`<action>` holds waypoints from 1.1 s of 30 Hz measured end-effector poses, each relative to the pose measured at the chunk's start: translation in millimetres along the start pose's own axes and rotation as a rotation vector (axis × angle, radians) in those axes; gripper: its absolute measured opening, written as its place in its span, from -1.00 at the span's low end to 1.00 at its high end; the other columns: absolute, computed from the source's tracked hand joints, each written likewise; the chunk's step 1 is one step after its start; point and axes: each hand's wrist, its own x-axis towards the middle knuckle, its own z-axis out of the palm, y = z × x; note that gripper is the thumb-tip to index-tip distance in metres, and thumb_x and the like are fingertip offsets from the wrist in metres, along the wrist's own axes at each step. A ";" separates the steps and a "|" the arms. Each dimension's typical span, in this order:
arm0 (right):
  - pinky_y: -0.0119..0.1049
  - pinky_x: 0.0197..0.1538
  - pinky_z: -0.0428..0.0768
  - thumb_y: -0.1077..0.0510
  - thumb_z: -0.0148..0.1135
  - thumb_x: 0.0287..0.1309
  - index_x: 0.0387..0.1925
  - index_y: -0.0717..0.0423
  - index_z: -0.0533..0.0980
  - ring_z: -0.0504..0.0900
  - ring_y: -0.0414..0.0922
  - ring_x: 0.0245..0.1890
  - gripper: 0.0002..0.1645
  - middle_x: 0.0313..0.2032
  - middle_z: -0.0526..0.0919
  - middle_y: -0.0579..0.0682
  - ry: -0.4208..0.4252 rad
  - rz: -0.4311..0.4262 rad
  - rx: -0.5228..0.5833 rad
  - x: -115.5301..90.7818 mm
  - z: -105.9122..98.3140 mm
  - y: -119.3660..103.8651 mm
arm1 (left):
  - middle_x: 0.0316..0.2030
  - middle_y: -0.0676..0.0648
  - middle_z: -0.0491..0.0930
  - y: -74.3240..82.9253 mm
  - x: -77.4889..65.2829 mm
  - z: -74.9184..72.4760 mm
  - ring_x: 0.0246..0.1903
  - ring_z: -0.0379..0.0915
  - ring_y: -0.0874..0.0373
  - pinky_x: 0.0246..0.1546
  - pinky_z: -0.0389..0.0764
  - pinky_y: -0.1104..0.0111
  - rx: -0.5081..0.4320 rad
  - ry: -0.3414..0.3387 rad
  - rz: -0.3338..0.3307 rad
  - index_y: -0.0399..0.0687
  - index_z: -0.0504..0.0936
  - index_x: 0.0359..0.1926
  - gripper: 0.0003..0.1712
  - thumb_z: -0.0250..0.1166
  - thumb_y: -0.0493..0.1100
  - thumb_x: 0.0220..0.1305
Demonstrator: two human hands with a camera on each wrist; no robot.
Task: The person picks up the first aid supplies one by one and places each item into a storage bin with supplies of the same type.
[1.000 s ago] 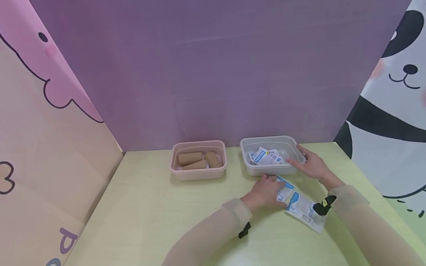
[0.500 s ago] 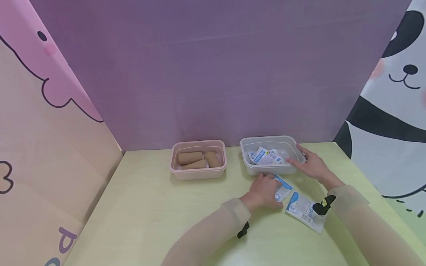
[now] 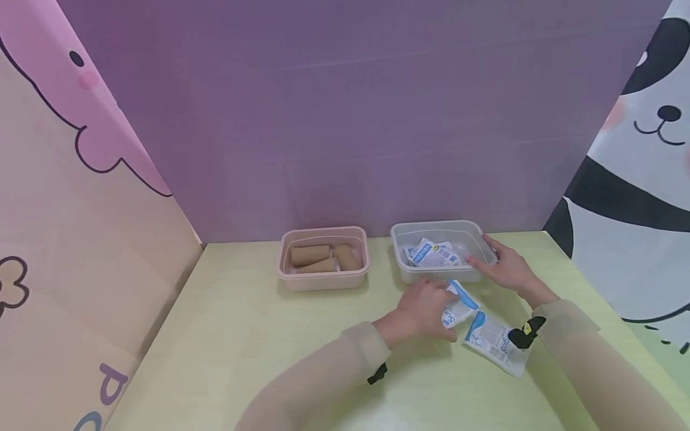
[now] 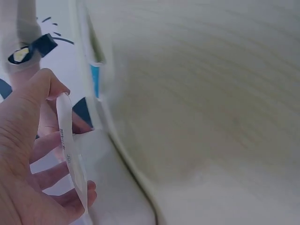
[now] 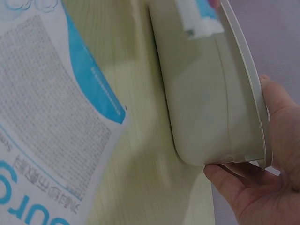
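Observation:
My left hand (image 3: 423, 308) pinches a white and blue gauze packet (image 3: 458, 304) in front of the grey bin. The left wrist view shows this gauze packet (image 4: 72, 150) almost edge-on, with the thumb on one side and curled fingers on the other. At the grey bin's (image 3: 438, 275) right end, my right hand (image 3: 504, 266) grips the rim, thumb on the near edge. Seen from the right wrist, the right hand (image 5: 262, 173) has fingers under the rim and against the wall. A second gauze packet (image 3: 496, 342) lies flat on the table beneath my right forearm.
Inside the grey bin are several small white and blue sachets (image 3: 433, 254). To its left stands a pink bin (image 3: 323, 282) with brown rolls (image 3: 309, 255) in it. Both bins are near the table's (image 3: 237, 335) back edge, before a purple panel (image 3: 345, 120).
My left hand has drawn its packet slightly left, away from the second one, and tilted it up off the table. My right hand stays on the bin.

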 end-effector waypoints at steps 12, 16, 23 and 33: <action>0.48 0.37 0.39 -0.42 0.14 0.46 0.68 0.31 -0.19 0.23 0.61 0.46 0.27 0.52 0.11 0.64 -0.007 0.008 -0.009 -0.8 -3.5 0.1 | 0.46 0.17 0.52 -10.4 -16.8 -32.8 0.50 0.37 0.26 0.51 0.35 0.32 -0.075 0.102 0.072 0.39 0.56 0.45 -0.07 0.52 0.47 0.05; 0.49 0.38 0.37 -0.45 0.12 0.45 0.69 0.29 -0.20 0.22 0.61 0.46 0.28 0.52 0.11 0.64 -0.011 0.016 -0.015 0.2 -3.2 2.0 | 0.48 0.13 0.51 -22.4 -20.5 -39.5 0.50 0.37 0.25 0.52 0.35 0.33 -0.105 0.178 0.058 0.37 0.58 0.44 -0.09 0.54 0.41 0.05; 0.51 0.43 0.29 -0.47 0.11 0.44 0.70 0.25 -0.21 0.16 0.60 0.50 0.29 0.55 0.07 0.62 -0.023 0.018 -0.015 -0.2 -4.0 0.1 | 0.50 0.10 0.49 -47.3 -24.7 -39.4 0.45 0.42 0.15 0.43 0.45 0.35 -0.196 0.281 -0.018 0.32 0.60 0.43 -0.10 0.56 0.30 0.02; 0.54 0.44 0.24 -0.46 0.12 0.46 0.69 0.26 -0.25 0.09 0.61 0.52 0.30 0.57 -0.01 0.61 -0.041 0.021 0.010 -1.0 -3.4 -2.5 | 0.52 0.06 0.46 -70.0 -14.5 -33.3 0.41 0.47 0.08 0.09 0.59 0.46 -0.269 0.295 -0.106 0.27 0.60 0.43 -0.10 0.58 0.25 0.02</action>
